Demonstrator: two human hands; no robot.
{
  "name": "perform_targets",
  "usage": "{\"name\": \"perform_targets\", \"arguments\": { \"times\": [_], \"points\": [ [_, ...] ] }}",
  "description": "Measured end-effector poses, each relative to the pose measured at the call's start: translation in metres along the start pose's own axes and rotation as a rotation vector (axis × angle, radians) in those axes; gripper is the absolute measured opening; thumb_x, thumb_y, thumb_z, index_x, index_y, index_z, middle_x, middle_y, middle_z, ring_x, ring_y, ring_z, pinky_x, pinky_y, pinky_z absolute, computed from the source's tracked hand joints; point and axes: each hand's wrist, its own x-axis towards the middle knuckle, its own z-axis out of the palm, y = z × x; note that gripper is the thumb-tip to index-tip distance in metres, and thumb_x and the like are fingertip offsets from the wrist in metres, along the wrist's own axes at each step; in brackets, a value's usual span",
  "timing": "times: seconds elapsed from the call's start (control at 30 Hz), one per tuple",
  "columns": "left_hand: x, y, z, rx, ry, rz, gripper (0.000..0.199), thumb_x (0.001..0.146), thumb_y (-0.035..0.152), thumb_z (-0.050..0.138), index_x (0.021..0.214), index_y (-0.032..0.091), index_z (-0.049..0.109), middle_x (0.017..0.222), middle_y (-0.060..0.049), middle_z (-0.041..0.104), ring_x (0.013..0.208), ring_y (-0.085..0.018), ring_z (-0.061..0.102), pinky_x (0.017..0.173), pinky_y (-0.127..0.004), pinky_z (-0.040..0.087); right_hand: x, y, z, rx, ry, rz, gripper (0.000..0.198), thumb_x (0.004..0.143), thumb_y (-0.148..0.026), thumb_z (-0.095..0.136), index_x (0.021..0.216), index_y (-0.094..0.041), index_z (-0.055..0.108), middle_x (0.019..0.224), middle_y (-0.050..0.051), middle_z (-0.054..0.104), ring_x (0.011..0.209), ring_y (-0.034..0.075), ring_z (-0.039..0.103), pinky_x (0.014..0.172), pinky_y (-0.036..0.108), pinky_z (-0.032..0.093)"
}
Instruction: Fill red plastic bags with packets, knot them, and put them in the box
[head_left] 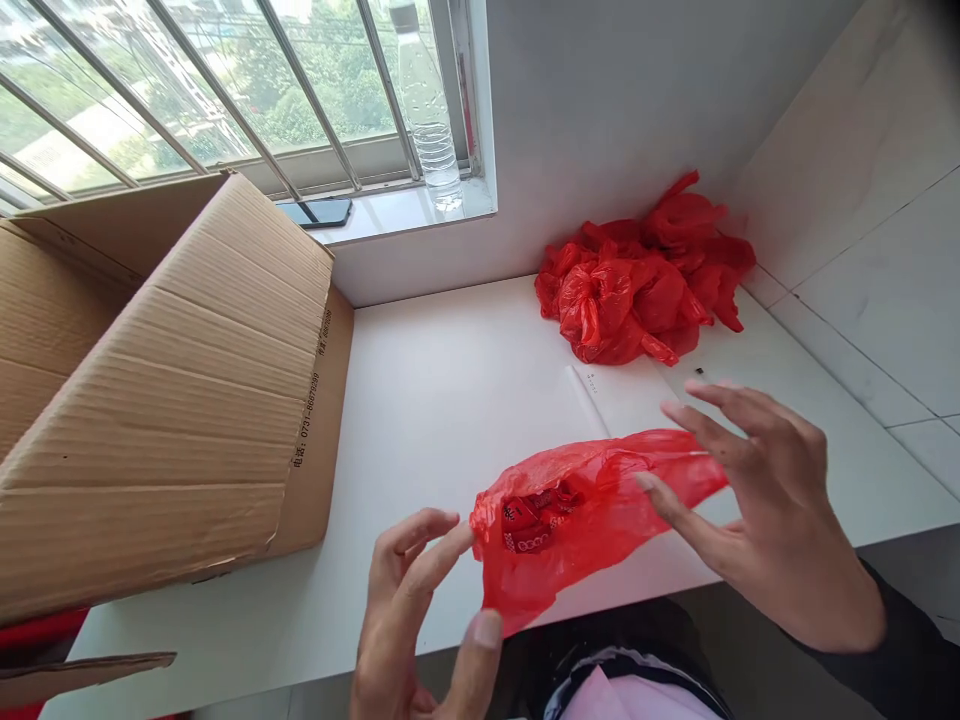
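Note:
A thin red plastic bag lies across the front of the white table, its mouth spread on the left side. Inside the opening show several dark red printed packets; their exact kind I cannot make out. My left hand is at the bag's left end, fingers and thumb apart, the fingertips close to or touching its edge. Over the bag's right end hovers my right hand, its fingers spread and slightly blurred, with nothing in its grasp.
A large open cardboard box fills the left side. Crumpled red plastic bags are heaped in the back right corner, near a clear plastic sheet. A water bottle and a phone rest on the windowsill.

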Motion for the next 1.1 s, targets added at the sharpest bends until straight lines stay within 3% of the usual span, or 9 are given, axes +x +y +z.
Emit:
{"name": "perform_targets", "arguments": {
  "times": [0.07,0.13,0.2,0.3,0.37,0.53,0.73,0.93,1.1],
  "points": [
    [-0.003,-0.003,0.006,-0.021,-0.030,-0.034,0.053,0.089,0.048,0.064,0.139,0.035,0.053,0.143,-0.007,0.048,0.137,-0.033,0.042,0.113,-0.045,0.032,-0.001,0.012,0.002,0.001,-0.040,0.099,0.060,0.094,-0.041,0.059,0.147,-0.023,0.039,0.142,0.016,0.048,0.134,0.037,0.044,0.116,0.065,0.024],
    [-0.003,-0.009,0.010,-0.044,-0.070,-0.149,0.075,0.087,0.050,0.066,0.153,0.036,0.032,0.148,-0.009,0.047,0.143,-0.033,0.036,0.116,-0.050,0.029,0.000,0.021,0.000,0.090,-0.158,0.234,0.052,0.095,-0.051,0.052,0.140,-0.026,0.046,0.127,0.011,0.060,0.115,0.032,0.059,0.106,0.060,0.041],
    [0.002,-0.017,0.011,-0.040,-0.134,-0.217,0.074,0.091,0.044,0.063,0.155,0.037,0.025,0.142,-0.008,0.054,0.137,-0.030,0.044,0.112,-0.047,0.035,0.002,0.024,-0.007,0.224,-0.274,0.349,0.037,0.095,-0.056,0.048,0.121,-0.030,0.059,0.110,0.005,0.067,0.092,0.025,0.066,0.081,0.044,0.057],
    [0.017,-0.019,0.007,-0.015,-0.258,-0.076,0.038,0.100,0.034,0.053,0.138,0.035,0.053,0.111,-0.005,0.067,0.102,-0.019,0.063,0.085,-0.030,0.049,0.008,0.017,-0.026,0.323,-0.272,0.434,0.031,0.095,-0.057,0.049,0.101,-0.032,0.065,0.100,0.000,0.070,0.079,0.019,0.066,0.059,0.030,0.053],
    [0.026,-0.011,0.004,-0.035,-0.207,0.056,0.024,0.102,0.029,0.047,0.117,0.031,0.067,0.095,-0.002,0.066,0.087,-0.015,0.063,0.074,-0.025,0.049,0.015,0.008,-0.039,0.326,-0.196,0.456,0.029,0.095,-0.056,0.051,0.098,-0.032,0.066,0.096,-0.001,0.071,0.077,0.018,0.065,0.057,0.028,0.050],
    [0.040,0.016,0.012,-0.214,0.032,0.193,0.023,0.104,0.030,0.044,0.106,0.029,0.067,0.097,-0.002,0.068,0.097,-0.018,0.066,0.086,-0.030,0.053,0.036,-0.012,-0.047,0.456,-0.160,0.297,0.023,0.098,-0.047,0.051,0.106,-0.031,0.065,0.077,-0.004,0.066,0.053,0.011,0.054,0.054,0.025,0.047],
    [0.049,0.020,0.037,-0.281,-0.097,0.045,0.022,0.103,0.038,0.046,0.113,0.030,0.064,0.076,0.002,0.060,0.079,-0.013,0.062,0.073,-0.025,0.050,0.055,-0.038,-0.013,0.715,-0.314,-0.072,0.041,0.095,-0.038,0.062,0.134,-0.031,0.051,0.069,-0.008,0.053,0.056,0.009,0.049,0.061,0.023,0.047],
    [0.049,0.031,0.042,-0.523,-0.112,-0.243,0.026,0.099,0.049,0.050,0.116,0.030,0.043,0.081,0.005,0.055,0.063,-0.009,0.049,0.061,-0.020,0.046,0.066,-0.054,0.009,0.804,-0.298,-0.145,0.024,0.095,-0.025,0.060,0.118,-0.025,0.061,0.073,-0.006,0.061,0.061,0.009,0.052,0.064,0.024,0.045],
    [0.048,0.031,0.035,-0.580,-0.190,-0.254,0.044,0.100,0.049,0.047,0.139,0.033,0.037,0.095,-0.001,0.057,0.080,-0.014,0.055,0.075,-0.026,0.049,0.075,-0.055,0.006,0.839,-0.268,-0.212,0.006,0.097,-0.021,0.054,0.097,-0.021,0.061,0.085,-0.002,0.070,0.071,0.010,0.059,0.068,0.025,0.045]
  ]
}}
